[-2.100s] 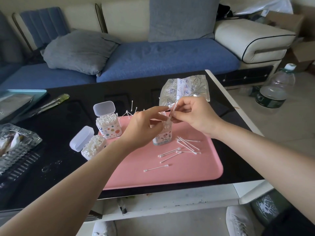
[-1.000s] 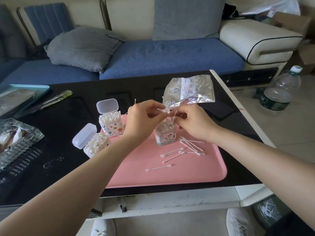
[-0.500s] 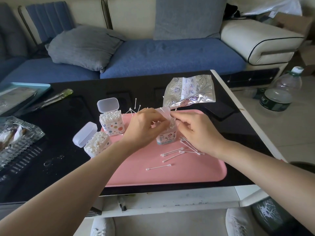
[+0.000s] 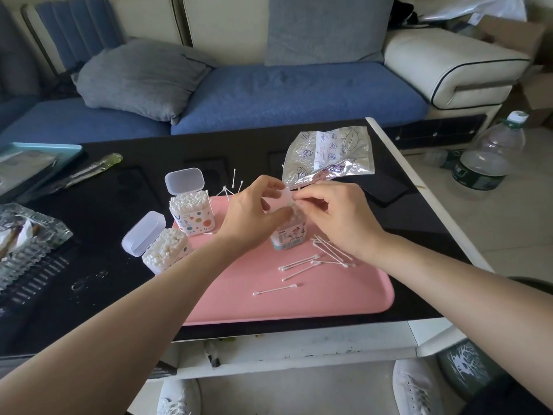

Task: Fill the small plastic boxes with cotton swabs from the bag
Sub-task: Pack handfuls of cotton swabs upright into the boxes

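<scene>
Head view, looking down over a black table (image 4: pixel 119 190).

- Pink tray (image 4: pixel 329 295) lies at the near edge. The third box (image 4: pixel 290 238) stands upright on it, its upper half covered by both hands; only the printed lower wall shows.
- Left hand (image 4: pixel 254 214): thumb and forefinger curl round the top of the third box. The other fingers are out of sight behind the hand.
- Right hand (image 4: pixel 338 217): fingertips are drawn together, pinching the edge of the clear lid (image 4: pixel 284 194), which stands raised between the hands. Cannot tell whether a swab is pinched along with it.
- How full this box is cannot be seen.
- Loose swabs (image 4: pixel 302 262) lie scattered on the tray, just right of the box, some running under the right wrist.
- Foil bag (image 4: pixel 329 154) lies flat on the table beyond the hands; its mouth is hard to make out.
- Two full boxes (image 4: pixel 191 211) with their lids flipped open are left of the hands: one upright on the tray corner, one tilted on the table.
</scene>
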